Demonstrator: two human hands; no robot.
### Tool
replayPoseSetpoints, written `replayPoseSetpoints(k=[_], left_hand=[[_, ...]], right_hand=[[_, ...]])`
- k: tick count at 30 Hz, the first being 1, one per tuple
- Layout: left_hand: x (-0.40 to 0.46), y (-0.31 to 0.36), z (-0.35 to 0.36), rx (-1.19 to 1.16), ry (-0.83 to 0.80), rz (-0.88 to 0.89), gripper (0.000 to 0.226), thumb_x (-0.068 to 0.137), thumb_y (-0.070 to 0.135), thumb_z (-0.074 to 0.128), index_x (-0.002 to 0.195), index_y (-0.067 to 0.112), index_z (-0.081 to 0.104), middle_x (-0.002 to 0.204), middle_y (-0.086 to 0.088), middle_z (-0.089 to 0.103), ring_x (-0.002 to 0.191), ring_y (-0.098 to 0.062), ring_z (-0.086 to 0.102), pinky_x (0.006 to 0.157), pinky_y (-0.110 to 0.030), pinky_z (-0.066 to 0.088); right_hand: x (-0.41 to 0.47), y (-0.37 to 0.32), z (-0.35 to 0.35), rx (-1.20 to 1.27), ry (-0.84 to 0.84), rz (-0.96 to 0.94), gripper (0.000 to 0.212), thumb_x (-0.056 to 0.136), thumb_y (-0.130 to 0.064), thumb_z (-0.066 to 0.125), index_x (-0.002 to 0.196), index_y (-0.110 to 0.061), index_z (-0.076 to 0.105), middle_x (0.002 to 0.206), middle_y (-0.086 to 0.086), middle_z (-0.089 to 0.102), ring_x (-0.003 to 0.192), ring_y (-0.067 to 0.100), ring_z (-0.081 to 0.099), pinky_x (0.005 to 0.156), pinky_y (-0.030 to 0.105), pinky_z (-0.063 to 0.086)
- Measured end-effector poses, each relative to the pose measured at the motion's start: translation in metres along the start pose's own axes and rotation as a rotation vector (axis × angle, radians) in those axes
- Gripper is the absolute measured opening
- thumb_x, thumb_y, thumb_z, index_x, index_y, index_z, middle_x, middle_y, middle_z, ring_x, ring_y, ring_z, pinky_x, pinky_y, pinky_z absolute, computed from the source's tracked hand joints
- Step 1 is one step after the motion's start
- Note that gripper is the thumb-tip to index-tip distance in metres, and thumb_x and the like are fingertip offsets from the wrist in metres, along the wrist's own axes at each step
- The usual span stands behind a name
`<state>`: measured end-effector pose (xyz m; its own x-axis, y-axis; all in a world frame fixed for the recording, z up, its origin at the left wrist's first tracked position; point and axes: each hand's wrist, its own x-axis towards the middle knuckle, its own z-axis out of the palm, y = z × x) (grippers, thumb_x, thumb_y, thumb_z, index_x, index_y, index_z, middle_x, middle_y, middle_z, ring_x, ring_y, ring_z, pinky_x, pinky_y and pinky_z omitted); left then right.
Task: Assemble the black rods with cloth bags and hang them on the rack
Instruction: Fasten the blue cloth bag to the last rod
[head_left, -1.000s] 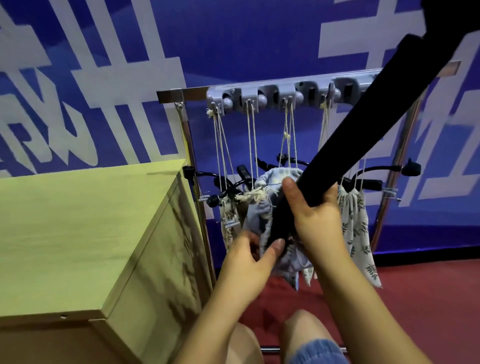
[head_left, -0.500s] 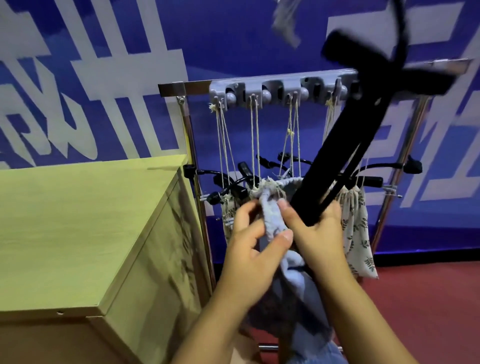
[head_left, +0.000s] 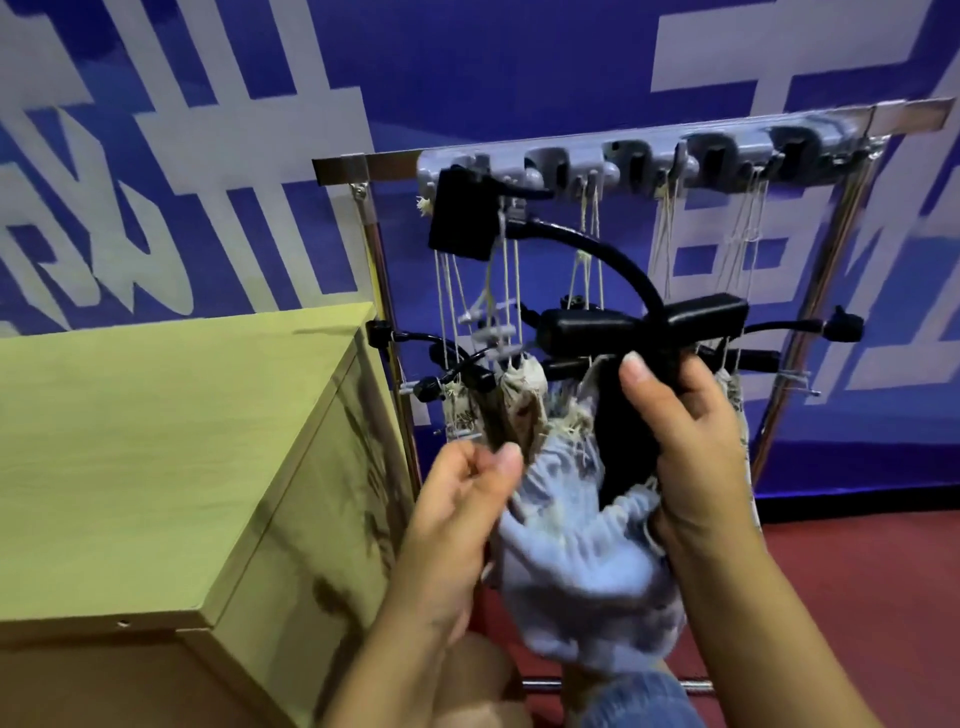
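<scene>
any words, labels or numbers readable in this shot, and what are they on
Blue wall banner: large white strokes, cropped and blurred; no character can be read.
Grey plastic hook strip on the metal rack: no visible text.
Black rod and light blue cloth bag in the hands: no label seen.
Pale wooden box: no markings.
So nothing legible can be quoted.
</scene>
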<state>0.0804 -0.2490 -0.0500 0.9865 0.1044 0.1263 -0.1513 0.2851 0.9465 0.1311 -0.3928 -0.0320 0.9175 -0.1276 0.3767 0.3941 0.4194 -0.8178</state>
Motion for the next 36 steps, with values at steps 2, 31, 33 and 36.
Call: replayPoseSetpoints(k=[2, 31, 33, 36], left_hand=[[-0.001, 0.005, -0.002, 0.178, -0.078, 0.05, 0.049, 0.054, 0.044, 0.073, 0.096, 0.027, 0.056, 0.078, 0.003, 0.063, 0.07, -0.01, 0.059, 0.069, -0.028, 0.049], [0.014, 0.019, -0.008, 0.318, -0.208, 0.089, 0.035, 0.065, 0.045, 0.071, 0.069, 0.01, 0.066, 0.068, -0.004, 0.061, 0.065, -0.013, 0.054, 0.066, -0.027, 0.043], [0.016, 0.017, -0.014, 0.164, -0.182, 0.063, 0.023, 0.059, 0.038, 0.074, 0.068, 0.017, 0.07, 0.066, 0.003, 0.062, 0.063, -0.007, 0.055, 0.062, -0.018, 0.046], [0.02, 0.017, -0.021, -0.124, -0.221, -0.002, 0.024, 0.054, 0.025, 0.086, 0.07, 0.016, 0.071, 0.074, -0.003, 0.068, 0.07, -0.01, 0.063, 0.069, -0.02, 0.053]], right_hand=[[-0.003, 0.0, 0.003, -0.063, 0.012, -0.02, 0.021, 0.067, -0.034, 0.075, 0.083, -0.023, 0.069, 0.084, -0.003, 0.071, 0.083, 0.015, 0.066, 0.075, 0.029, 0.053], [-0.002, -0.004, 0.001, -0.348, -0.002, -0.084, 0.063, 0.057, -0.066, 0.072, 0.091, -0.013, 0.063, 0.096, 0.025, 0.062, 0.086, 0.031, 0.062, 0.082, 0.054, 0.049], [-0.001, -0.008, -0.003, -0.314, 0.003, -0.042, 0.056, 0.059, -0.054, 0.075, 0.09, -0.009, 0.063, 0.095, 0.029, 0.06, 0.08, 0.023, 0.058, 0.078, 0.05, 0.05], [0.001, -0.009, -0.008, -0.306, -0.025, -0.011, 0.039, 0.067, -0.042, 0.072, 0.086, -0.009, 0.065, 0.084, 0.024, 0.06, 0.077, 0.018, 0.055, 0.07, 0.034, 0.049]])
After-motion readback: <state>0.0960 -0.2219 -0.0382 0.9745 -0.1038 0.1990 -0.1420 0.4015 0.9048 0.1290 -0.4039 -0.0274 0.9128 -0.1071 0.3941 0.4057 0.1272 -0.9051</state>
